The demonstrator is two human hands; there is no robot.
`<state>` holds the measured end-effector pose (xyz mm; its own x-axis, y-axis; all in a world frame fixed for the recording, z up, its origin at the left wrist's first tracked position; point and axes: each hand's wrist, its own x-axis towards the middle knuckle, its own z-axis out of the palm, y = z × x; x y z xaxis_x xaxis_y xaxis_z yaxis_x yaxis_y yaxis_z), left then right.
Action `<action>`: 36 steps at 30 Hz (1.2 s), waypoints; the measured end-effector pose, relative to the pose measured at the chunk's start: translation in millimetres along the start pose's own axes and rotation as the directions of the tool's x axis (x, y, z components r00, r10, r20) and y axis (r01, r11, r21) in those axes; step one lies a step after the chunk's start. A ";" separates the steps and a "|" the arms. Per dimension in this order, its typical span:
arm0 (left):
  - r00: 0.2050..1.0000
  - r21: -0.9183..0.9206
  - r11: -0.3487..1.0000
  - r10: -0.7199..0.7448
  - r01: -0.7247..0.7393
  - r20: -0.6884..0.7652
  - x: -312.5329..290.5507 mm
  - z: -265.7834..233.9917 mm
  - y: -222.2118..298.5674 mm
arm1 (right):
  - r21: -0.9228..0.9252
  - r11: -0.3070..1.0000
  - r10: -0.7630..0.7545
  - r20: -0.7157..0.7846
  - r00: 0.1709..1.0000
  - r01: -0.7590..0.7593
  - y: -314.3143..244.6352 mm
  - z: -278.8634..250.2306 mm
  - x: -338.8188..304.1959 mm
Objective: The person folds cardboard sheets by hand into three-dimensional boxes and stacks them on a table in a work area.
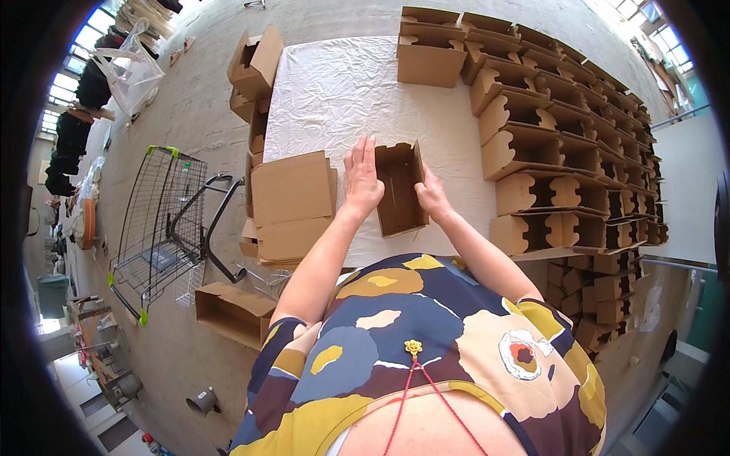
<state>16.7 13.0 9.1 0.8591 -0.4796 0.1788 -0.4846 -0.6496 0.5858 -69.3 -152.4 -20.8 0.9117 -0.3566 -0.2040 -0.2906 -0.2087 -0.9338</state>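
Observation:
A small brown cardboard box (401, 190) stands open-topped in front of me on the white-covered table (334, 91), its upper edges notched. My left hand (363, 178) lies along the box's left side, its fingers stretched out and the thumb close to the rim. On the opposite side, my right hand (433, 193) grips the box's right wall, thumb near the top edge. The fingers behind that wall are partly hidden. Left of my left forearm lies a stack of flat cardboard pieces (293, 190).
Rows of stacked open cardboard boxes (525, 144) fill the table's right side. More boxes (255, 64) line the far left edge. A wire shopping cart (163, 220) stands on the floor at left, near an open long box (236, 311). Further boxes (601, 296) pile at lower right.

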 end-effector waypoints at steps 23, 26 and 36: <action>0.901 0.552 0.737 0.181 -0.389 0.393 21.5 11.0 12.5 | -0.082 0.996 -0.023 -0.005 1.000 0.022 4.9 0.4 2.9; 0.912 0.531 0.757 0.214 -0.380 0.349 22.1 16.6 -0.3 | -0.058 0.996 -0.075 -0.026 0.997 0.073 -4.6 -0.5 -3.5; 0.804 0.457 0.728 0.217 -0.511 0.553 2.1 -13.3 38.8 | -0.042 0.994 -0.101 -0.047 0.994 0.099 7.3 0.2 3.4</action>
<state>1.9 -5.4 42.7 0.4947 -0.8529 -0.1667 -0.8669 -0.4977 -0.0259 -68.2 -155.0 -28.4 0.9219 -0.3757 -0.0944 -0.2106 -0.2814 -0.9362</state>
